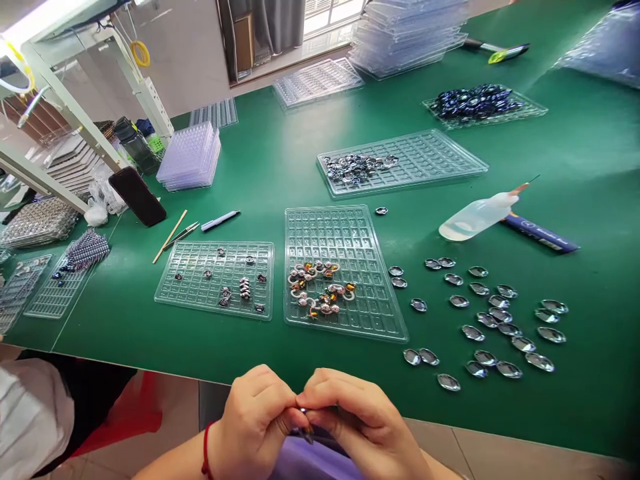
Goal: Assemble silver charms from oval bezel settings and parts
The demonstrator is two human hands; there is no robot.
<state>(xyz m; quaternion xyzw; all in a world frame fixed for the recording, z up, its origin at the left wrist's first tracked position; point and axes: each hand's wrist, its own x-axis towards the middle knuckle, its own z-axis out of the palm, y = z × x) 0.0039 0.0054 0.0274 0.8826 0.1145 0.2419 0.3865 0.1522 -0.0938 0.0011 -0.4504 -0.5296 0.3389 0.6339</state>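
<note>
I see the left hand (263, 417) and right hand (357, 417) pinching a small shiny piece (309, 435) at six o'clock, before the worktop (270, 167); it looks light, hard, slippery, best held by its edges.

One piece (309, 433) is held between left hand (263, 417) and right hand (355, 417), at the table's (250, 180) near edge. Beyond them, a left tray (175, 297) and a right tray (345, 230) are laid side by side, with a pen (220, 221) placed behind the former. Loose stones (473, 333) are scattered to the right (a bottle (473, 220) is set behind them). Farther back, a third tray (435, 155) is placed.
</note>
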